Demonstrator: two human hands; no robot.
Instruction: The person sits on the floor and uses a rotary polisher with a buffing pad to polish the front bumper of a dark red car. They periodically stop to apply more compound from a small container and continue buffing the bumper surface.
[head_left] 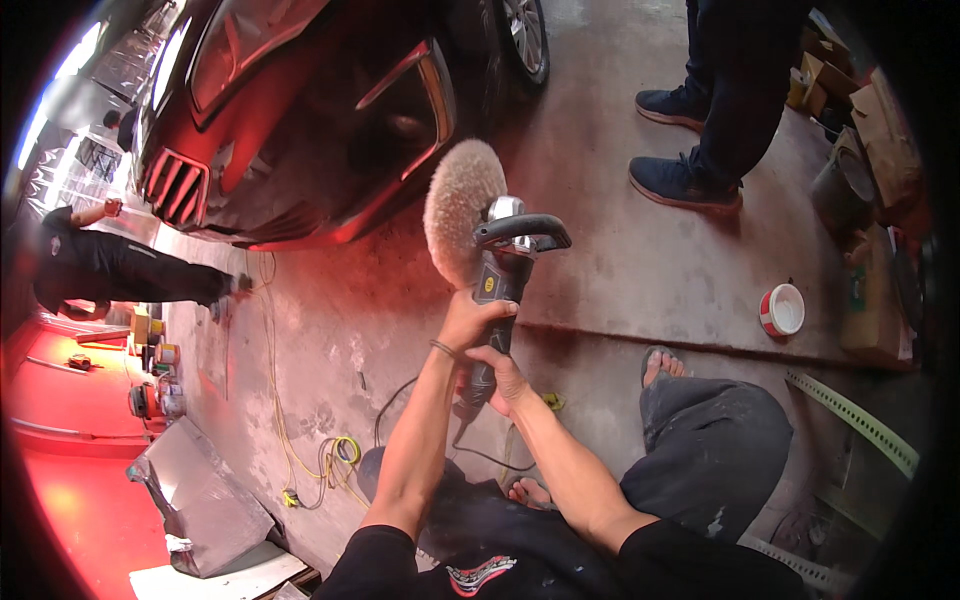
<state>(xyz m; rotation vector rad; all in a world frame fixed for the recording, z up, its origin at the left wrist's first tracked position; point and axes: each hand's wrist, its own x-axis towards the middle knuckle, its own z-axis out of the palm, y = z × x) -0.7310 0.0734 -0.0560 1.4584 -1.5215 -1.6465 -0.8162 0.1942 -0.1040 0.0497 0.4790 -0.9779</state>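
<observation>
I hold a car polisher in front of me, its head pointing up and away. A round, fluffy cream buffing pad is fitted to it, turned toward the left. My left hand wraps round the dark body below the head. Lower down, my right hand closes round the rear of the polisher, where a dark cord trails off. The black D-shaped front handle is free of both hands. Beyond the pad stands a dark, shiny car, apart from it.
Another person's shoes stand on the concrete floor at the far right. A white-and-red tub sits nearer, with cardboard boxes along the right. Yellow cable is coiled at my left. Another person is at the far left.
</observation>
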